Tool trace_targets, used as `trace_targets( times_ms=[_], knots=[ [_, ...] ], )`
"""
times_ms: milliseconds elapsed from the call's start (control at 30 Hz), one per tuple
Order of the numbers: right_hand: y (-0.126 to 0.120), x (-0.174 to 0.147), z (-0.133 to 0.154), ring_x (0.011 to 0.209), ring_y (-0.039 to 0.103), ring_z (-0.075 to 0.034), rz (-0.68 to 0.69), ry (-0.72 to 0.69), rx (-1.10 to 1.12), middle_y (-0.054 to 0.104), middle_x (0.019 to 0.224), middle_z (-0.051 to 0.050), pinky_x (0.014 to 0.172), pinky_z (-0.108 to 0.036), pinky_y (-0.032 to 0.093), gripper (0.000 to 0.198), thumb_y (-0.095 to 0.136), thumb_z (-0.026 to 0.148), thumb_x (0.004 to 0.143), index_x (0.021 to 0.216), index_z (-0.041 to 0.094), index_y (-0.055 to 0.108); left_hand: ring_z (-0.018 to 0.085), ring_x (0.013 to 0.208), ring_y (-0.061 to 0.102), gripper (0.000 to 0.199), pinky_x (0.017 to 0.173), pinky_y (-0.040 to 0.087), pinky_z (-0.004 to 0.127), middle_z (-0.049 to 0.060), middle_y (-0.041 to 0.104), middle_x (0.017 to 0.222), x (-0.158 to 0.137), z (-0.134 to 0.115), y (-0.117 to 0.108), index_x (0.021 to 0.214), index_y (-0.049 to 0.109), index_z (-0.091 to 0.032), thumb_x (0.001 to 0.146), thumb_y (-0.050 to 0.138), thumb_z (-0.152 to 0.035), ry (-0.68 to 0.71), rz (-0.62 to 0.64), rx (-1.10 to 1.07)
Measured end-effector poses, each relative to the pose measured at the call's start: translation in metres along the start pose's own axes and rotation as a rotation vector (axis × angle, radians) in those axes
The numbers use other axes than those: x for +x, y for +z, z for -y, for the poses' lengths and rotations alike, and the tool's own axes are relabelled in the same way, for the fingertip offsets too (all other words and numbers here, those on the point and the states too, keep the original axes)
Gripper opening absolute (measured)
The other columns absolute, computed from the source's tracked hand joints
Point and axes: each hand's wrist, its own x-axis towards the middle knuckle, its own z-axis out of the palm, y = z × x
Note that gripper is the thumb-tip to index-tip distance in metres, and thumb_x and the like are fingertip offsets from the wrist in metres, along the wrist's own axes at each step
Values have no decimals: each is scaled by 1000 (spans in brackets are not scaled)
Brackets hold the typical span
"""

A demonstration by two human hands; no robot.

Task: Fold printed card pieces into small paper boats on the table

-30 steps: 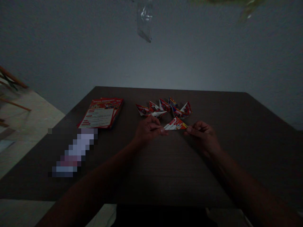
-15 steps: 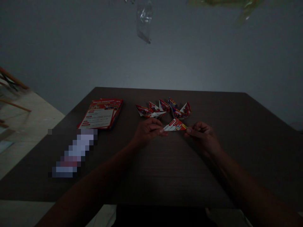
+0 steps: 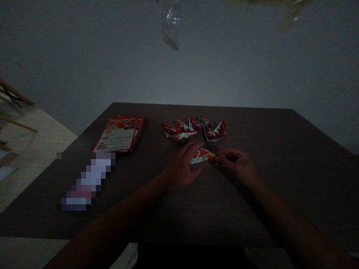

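A folded paper triangle, printed red, white and yellow, lies between my two hands low over the table. My right hand pinches its right corner between thumb and fingers. At the other end my left hand has its thumb and fingers spread apart, and covers the triangle's left corner; whether it presses on the paper cannot be made out. Just beyond the hands stand several folded paper boats in red, white and blue, some touching one another.
A stack of red and white printed sheets lies at the table's back left. In front of it is a blurred-out, pixelated object. The dark table reaches back to a grey wall, where a clear plastic bag hangs.
The paper triangle has come nearer to me and tilted. My left hand has gone from pinching its left corner to spread fingers over it; my right hand has shifted slightly left, still pinching.
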Motion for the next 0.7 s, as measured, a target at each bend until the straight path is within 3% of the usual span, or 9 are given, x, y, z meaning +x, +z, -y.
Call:
trace_targets(
  times_ms=[267, 400, 567, 700],
  knots=[
    [7, -3, 6, 53, 60, -13, 37, -63, -53, 67, 62, -2, 52, -25, 49, 22, 78, 33, 59, 70, 17, 68, 29, 126, 40, 63, 100, 42, 42, 15, 38, 137, 2, -2, 2, 136, 32, -17, 79, 56, -28, -1, 42, 261],
    [7, -4, 6, 54, 59, -12, 37, -80, -60, 66, 63, -1, 53, -25, 48, 20, 78, 32, 60, 70, 18, 69, 30, 119, 45, 56, 97, 41, 44, 16, 46, 128, 2, -3, 5, 133, 37, -15, 80, 53, -27, 15, 95, 300],
    [7, -4, 9, 59, 58, -12, 66, -114, -28, 66, 66, 0, 57, -24, 48, 15, 76, 28, 63, 72, 20, 69, 25, 93, 57, 44, 80, 47, 39, 12, 57, 107, 0, -6, 7, 122, 46, -15, 84, 48, -39, -41, 218, 201],
    [10, -6, 8, 59, 59, -11, 111, -89, 36, 65, 67, 1, 57, -23, 49, 24, 79, 27, 61, 82, 21, 69, 21, 86, 58, 37, 73, 46, 33, 10, 59, 101, 0, -9, 5, 112, 49, -16, 85, 48, -42, -74, 246, 62]
  ],
)
